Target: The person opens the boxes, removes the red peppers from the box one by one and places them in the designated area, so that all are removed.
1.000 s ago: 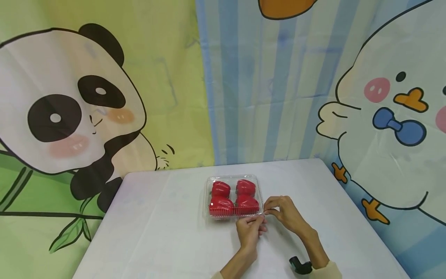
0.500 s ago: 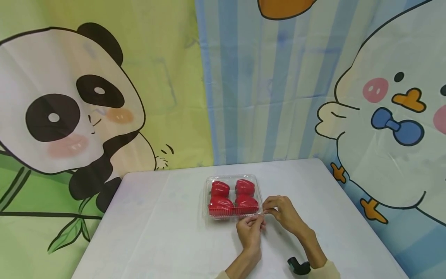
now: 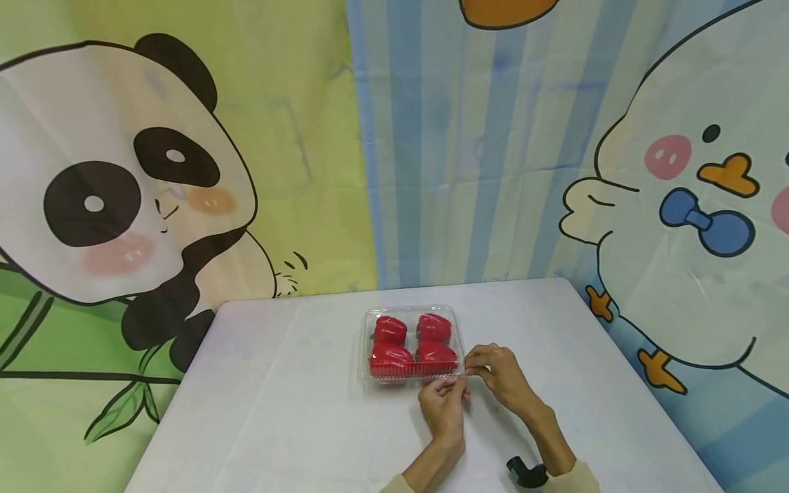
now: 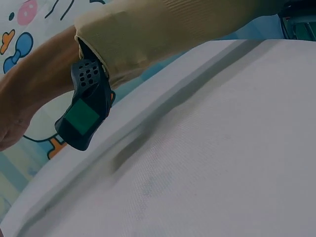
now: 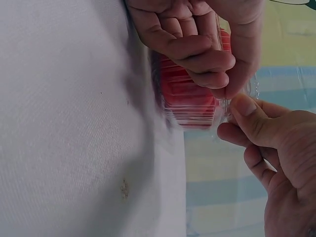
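A clear plastic clamshell box (image 3: 409, 316) with a ribbed front sits on the white table. Inside it lie several red bell peppers (image 3: 390, 357). At the box's near right corner, my left hand (image 3: 442, 409) pinches the rim between thumb and forefinger from the front. My right hand (image 3: 502, 375) pinches the same corner from the right side. Close up in the right wrist view, the thumbs and forefingers of the left hand (image 5: 190, 44) and right hand (image 5: 289, 148) meet at the clear edge. Fingers hide part of that corner. The left wrist view does not show the box.
The white table (image 3: 277, 411) runs back to a fabric backdrop (image 3: 431, 171) with a cartoon panda and a duck. A dark wrist device (image 3: 527, 472) hangs beside the right forearm, under a beige sleeve (image 4: 143, 34). A small brownish mark (image 5: 124, 189) shows on the tabletop.
Both hands stay at the box's corner with hardly any motion. The left wrist and forearm have shifted slightly to the right. The box has not visibly moved on the table.
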